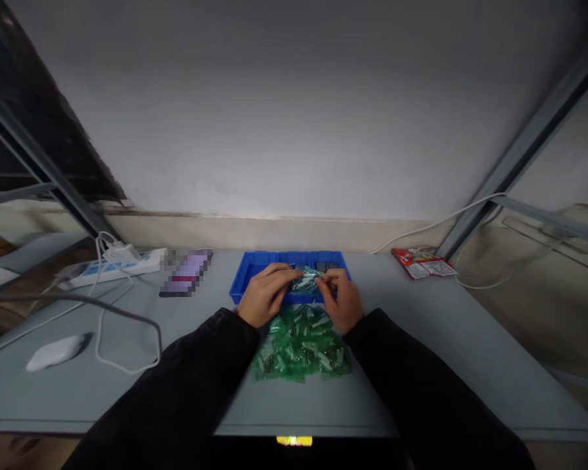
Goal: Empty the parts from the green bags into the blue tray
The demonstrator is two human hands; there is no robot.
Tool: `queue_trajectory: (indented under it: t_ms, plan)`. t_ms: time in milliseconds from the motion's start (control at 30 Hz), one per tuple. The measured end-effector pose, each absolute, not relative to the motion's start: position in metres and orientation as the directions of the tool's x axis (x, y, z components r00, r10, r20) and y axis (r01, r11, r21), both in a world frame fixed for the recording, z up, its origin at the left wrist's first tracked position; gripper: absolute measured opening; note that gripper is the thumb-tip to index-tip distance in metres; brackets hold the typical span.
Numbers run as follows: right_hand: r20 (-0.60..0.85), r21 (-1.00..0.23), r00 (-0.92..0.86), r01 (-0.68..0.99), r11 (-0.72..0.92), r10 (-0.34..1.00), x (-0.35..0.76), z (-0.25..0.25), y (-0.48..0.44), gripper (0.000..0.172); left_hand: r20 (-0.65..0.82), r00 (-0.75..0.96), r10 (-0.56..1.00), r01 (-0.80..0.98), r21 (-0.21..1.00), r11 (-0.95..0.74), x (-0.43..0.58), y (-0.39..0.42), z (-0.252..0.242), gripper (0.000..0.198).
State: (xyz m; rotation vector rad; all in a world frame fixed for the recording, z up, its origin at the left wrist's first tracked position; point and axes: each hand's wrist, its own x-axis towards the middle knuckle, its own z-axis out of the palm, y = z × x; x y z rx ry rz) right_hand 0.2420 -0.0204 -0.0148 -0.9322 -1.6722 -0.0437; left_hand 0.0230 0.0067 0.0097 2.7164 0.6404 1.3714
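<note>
Dark sleeves point(186, 378) reach across the surface point(304, 411), either side of green packets point(304, 346), to the blue tray point(255, 264). Left hand point(263, 295) and right hand point(342, 301), fingers bent inward, flank pale pieces point(305, 281) at its middle compartment; whether either pinches one, I cannot tell. Light fingertip grips, held low over the tray, should stop pieces scattering.
</note>
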Motion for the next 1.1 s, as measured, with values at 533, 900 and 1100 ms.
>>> queue_trajectory:
  t_ms: [533,900,1100]
  plan:
    - [0.831,-0.324,-0.205,0.577,0.750,0.517,0.243,-0.007,-0.024,0.011,0.792,0.507,0.341,0.383,0.148,-0.912,0.021,0.006,0.013,0.016]
    - [0.828,-0.303,-0.248,0.557,0.773,0.503,0.243,-0.009,-0.026,0.010,0.718,0.605,0.343,0.347,0.150,-0.926,0.021,0.007,0.010,0.017]
    - [0.795,-0.427,-0.160,0.536,0.728,0.585,0.243,-0.012,-0.024,0.016,0.815,0.402,0.417,0.441,0.227,-0.868,0.024,0.008,0.002,0.021]
